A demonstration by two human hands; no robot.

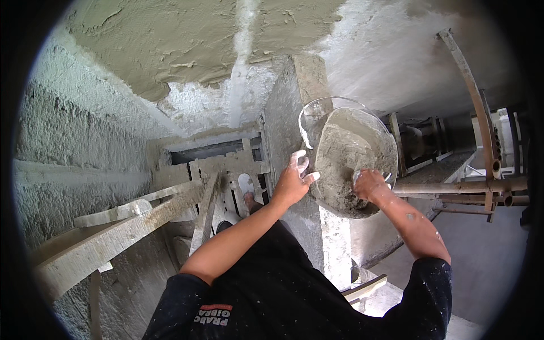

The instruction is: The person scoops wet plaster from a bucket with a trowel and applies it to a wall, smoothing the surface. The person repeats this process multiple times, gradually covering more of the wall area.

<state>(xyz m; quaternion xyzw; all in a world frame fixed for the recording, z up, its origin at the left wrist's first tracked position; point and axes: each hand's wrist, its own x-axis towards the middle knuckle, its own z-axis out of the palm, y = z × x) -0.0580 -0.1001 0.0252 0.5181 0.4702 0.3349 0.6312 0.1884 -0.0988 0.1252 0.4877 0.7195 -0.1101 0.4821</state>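
Rough grey walls close in on every side, and overhead a patch of wet plaster (170,39) is spread across the ceiling, its edge ragged where bare white surface shows. A concrete pillar (294,130) rises in the middle, with plaster-caked wooden planks (119,232) leaning off to the left and rusty scaffold pipes (470,187) crossing on the right.

Up against the pillar sits a round metal pan (345,153) tilted toward the person and heaped with grey mortar (345,164) — it is at about head height, between the two raised arms. The left hand (293,182) presses flat against the pan's near rim, fingers (300,161) spread and whitened with plaster, steadying it rather than wrapping round it. The right hand (368,184) is down in the mortar at the pan's lower right, fingers curled and half buried — whether it grips anything beneath the mix I cannot tell. Both forearms are spattered, and the black shirt (283,294) is speckled too.
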